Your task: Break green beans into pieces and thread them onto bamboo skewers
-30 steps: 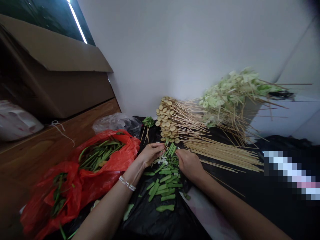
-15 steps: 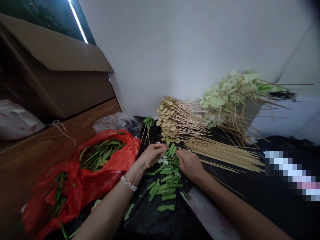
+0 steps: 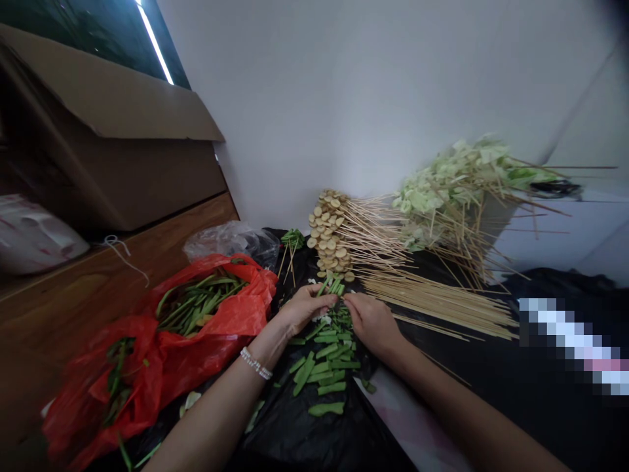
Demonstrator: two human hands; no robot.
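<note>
**Bean bunch (image 3: 332, 286) pinched at my fingertips**

My left hand (image 3: 305, 308) is closed narrow on a bean bunch, thumb and fingers pressed around the short green pieces. Their far ends stick up and away from me, toward the wall. My right hand (image 3: 372, 321) lies just beside it, knuckles up and fingers curled in. Its tips touch the near side of the bunch, but I cannot tell whether they grip it or only steady it. A bracelet (image 3: 255, 363) sits on my left wrist.

The bunch is held just above the far end of the pile (image 3: 324, 364), a loose scatter of cut beans lying between my forearms on the black sheet (image 3: 295, 432).

On my left a red bag (image 3: 216, 337) lies open with long uncut beans (image 3: 196, 303) inside. Beyond it is a crumpled clear bag (image 3: 230, 239). Both rest by a wooden top (image 3: 98, 288), where a cardboard box (image 3: 122, 151) stands with one flap open.

Ahead of my hands, by the wall, lies a heap of skewers threaded with tan slices (image 3: 328, 236). To its right is a taller heap carrying pale green leaves (image 3: 457, 180). Bare sticks (image 3: 437, 300) lie fanned out on the sheet just right of my right hand, and a few green skewers (image 3: 291, 240) lie left of the slices.
</note>
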